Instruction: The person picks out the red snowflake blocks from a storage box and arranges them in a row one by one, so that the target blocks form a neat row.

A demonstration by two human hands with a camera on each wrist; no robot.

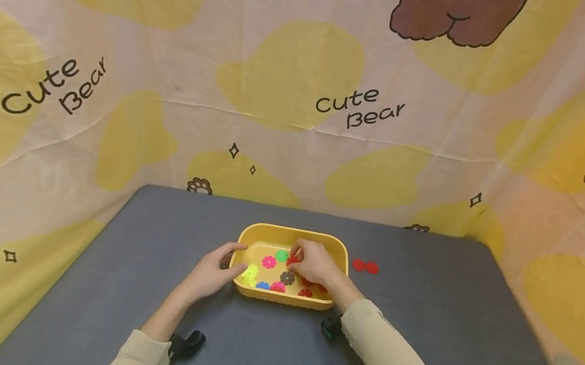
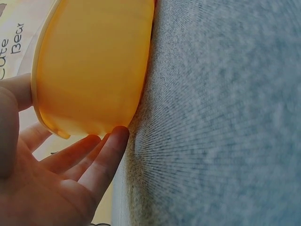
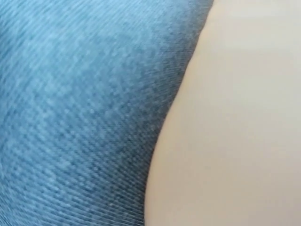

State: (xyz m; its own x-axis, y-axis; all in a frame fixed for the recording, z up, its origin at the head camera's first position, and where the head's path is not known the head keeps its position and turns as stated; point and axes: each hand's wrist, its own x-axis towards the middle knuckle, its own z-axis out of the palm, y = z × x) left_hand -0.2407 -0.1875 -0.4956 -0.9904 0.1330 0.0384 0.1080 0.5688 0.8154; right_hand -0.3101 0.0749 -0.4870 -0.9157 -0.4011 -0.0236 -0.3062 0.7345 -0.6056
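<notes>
A yellow plastic basket (image 1: 284, 298) holds several notched snowflake discs in different colours. My left hand (image 1: 209, 274) grips its left end, thumb over the near rim. From below, the left wrist view shows those fingers (image 2: 106, 162) against the end wall of the basket (image 2: 94, 61). Inside the basket, my right hand (image 1: 314, 265) pinches a red snowflake disc (image 1: 293, 260) between bent fingers and thumb. Near it lie a green disc (image 1: 281, 256), a pink disc (image 1: 269, 262) and a dark grey disc (image 1: 287, 278). The right wrist view catches only bare skin beside the tabletop, no fingers.
Two red discs (image 1: 365, 267) lie side by side on the grey table (image 1: 418, 325), just right of the basket. Yellow discs (image 1: 250, 274) cluster in its left corner. A printed cloth (image 1: 284, 81) hangs behind the table and along both sides.
</notes>
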